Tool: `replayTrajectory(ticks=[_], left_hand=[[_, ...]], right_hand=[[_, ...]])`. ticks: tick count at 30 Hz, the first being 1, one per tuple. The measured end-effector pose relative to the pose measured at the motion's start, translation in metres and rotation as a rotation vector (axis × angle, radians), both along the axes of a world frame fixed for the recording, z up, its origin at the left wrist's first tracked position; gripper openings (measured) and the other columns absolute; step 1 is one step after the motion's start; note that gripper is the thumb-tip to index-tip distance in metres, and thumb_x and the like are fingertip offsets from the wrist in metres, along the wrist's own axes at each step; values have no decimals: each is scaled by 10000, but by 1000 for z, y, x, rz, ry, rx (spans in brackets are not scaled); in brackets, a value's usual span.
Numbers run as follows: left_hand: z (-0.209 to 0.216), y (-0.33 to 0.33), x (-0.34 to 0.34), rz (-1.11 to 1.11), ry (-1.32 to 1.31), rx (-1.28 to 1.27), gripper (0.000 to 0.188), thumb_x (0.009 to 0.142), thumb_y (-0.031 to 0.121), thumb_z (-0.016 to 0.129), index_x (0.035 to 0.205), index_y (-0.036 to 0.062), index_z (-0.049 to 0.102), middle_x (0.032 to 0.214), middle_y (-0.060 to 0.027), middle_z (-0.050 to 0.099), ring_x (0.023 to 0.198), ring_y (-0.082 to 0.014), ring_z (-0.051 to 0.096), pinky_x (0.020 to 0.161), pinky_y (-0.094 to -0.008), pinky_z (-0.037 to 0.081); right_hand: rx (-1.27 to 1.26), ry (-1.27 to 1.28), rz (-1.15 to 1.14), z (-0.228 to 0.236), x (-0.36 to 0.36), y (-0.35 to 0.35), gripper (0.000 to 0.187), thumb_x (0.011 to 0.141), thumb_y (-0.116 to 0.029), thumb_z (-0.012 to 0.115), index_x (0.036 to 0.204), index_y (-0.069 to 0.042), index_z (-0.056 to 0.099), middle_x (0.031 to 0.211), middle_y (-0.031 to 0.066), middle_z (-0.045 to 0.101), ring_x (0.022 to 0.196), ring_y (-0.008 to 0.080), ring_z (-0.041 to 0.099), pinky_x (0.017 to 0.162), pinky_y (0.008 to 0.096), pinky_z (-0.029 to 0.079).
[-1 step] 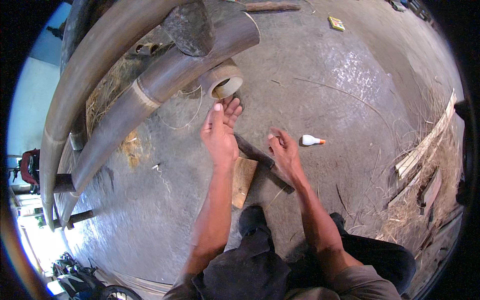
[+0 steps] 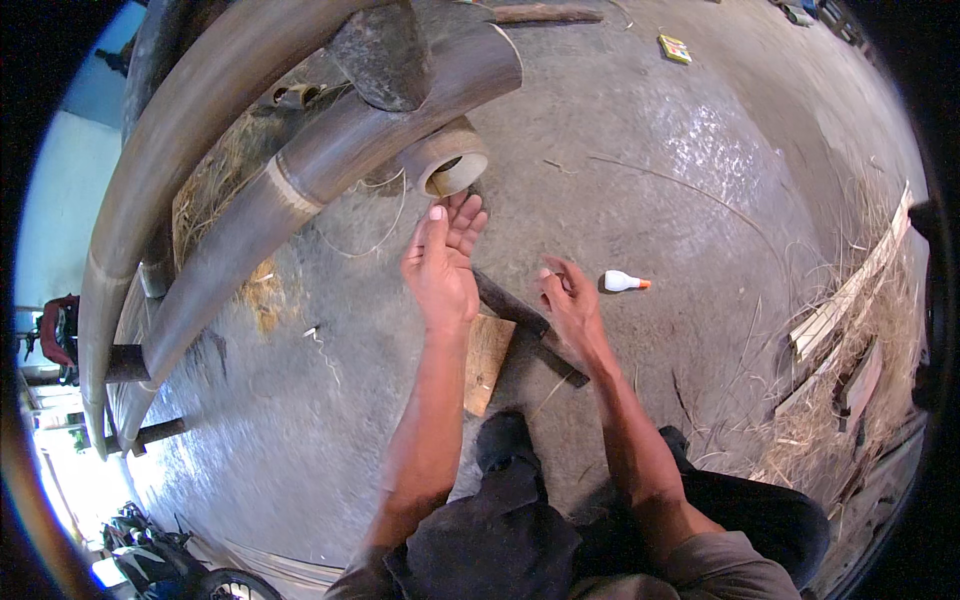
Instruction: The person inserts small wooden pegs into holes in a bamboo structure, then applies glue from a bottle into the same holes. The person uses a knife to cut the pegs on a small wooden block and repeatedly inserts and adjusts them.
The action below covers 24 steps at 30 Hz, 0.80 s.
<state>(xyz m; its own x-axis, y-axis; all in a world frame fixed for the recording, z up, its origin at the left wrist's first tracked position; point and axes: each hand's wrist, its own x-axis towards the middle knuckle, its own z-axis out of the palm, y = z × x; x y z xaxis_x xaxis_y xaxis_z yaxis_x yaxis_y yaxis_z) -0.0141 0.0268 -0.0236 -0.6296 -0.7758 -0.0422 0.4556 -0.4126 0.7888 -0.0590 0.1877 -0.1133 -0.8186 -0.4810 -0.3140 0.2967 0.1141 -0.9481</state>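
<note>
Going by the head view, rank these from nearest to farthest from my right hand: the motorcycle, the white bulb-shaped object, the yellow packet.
From your right hand:
1. White bulb-shaped object, just to its right.
2. Yellow packet, well ahead, toward the upper right.
3. Motorcycle, at the lower left edge.

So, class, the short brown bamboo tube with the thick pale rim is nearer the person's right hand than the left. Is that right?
One slip: the short brown bamboo tube with the thick pale rim is nearer the left hand than the right hand, as the head view shows.
</note>
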Motion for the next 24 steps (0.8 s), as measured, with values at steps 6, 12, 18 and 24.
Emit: replayTrajectory(ticks=[6,12,18,24], left_hand=[[13,-1,1,-97,57,288,440,1047,332,484,1341,9,535,1349,-175,607,1237,-312,598,1057,-469,484],[27,-2,10,-98,5,273,533,1041,413,470,1413,31,456,1408,-167,555,1235,-304,585,1037,-471,484],[28,4,14,-138,-28,196,530,1044,437,463,1424,68,451,1425,-154,544,1255,-289,566,1017,-467,489],[33,-3,16,-200,-24,189,631,1045,477,437,1514,64,343,1426,-143,523,1229,-266,562,1013,-445,467]], right_hand=[[14,-158,-147,-24,-5,19,289,1001,-268,615,1118,-3,625,744,20,578,595,105,540,525,278,436],[9,-423,-382,-44,-7,32,220,1007,-276,598,973,-59,583,759,53,620,592,159,623,512,299,529],[-12,-401,-450,-55,1,33,220,1015,-279,590,969,-63,584,752,54,607,583,166,622,498,299,531],[-43,-336,-419,-55,4,35,229,1013,-274,597,1036,-46,588,775,55,616,582,159,615,501,296,519]])
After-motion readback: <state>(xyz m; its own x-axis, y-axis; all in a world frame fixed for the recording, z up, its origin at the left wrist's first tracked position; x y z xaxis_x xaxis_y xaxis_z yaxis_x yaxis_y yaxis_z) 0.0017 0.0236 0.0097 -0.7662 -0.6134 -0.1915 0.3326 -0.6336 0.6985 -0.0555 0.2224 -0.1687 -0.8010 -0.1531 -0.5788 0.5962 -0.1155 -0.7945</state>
